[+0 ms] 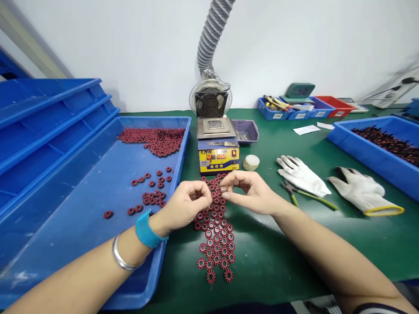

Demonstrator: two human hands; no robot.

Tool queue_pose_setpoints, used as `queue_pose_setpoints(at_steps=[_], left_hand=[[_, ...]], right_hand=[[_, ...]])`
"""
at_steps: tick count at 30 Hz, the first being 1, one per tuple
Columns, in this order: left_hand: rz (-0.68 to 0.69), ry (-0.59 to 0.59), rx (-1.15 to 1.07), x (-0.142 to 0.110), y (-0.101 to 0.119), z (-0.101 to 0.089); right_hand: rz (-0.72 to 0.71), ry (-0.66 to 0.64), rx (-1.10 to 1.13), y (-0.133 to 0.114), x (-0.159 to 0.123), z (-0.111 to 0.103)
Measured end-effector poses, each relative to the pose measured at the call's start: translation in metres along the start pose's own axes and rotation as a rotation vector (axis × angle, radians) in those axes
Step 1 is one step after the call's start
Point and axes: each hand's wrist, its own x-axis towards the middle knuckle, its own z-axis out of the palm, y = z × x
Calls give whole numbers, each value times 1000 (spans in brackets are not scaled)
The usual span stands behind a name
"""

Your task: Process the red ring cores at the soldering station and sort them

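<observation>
Curled bare fingers (203, 201), red-black toothed rings (211, 276), glossy green tabletop (262, 257)

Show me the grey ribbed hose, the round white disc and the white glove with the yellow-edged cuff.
Grey ribbed hose (212, 37): head view, middle of its length.
Round white disc (252, 160): head view, top face.
White glove with yellow-edged cuff (367, 191): head view, main body.

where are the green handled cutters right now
In the head view, the green-handled cutters lie right of the hands, just below the left one of the two white gloves.

Rings (211, 234) lie right of the large tray (81, 244).
</observation>
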Motion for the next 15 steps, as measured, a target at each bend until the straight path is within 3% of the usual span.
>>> queue_pose_setpoints(at_steps=[7,15], left_hand=[[-1,121,-179,3,-4,-5],[-16,115,-40,2,4,3]], right_hand=[[6,31,35,2,0,0],[41,-5,62,3,-1,5]])
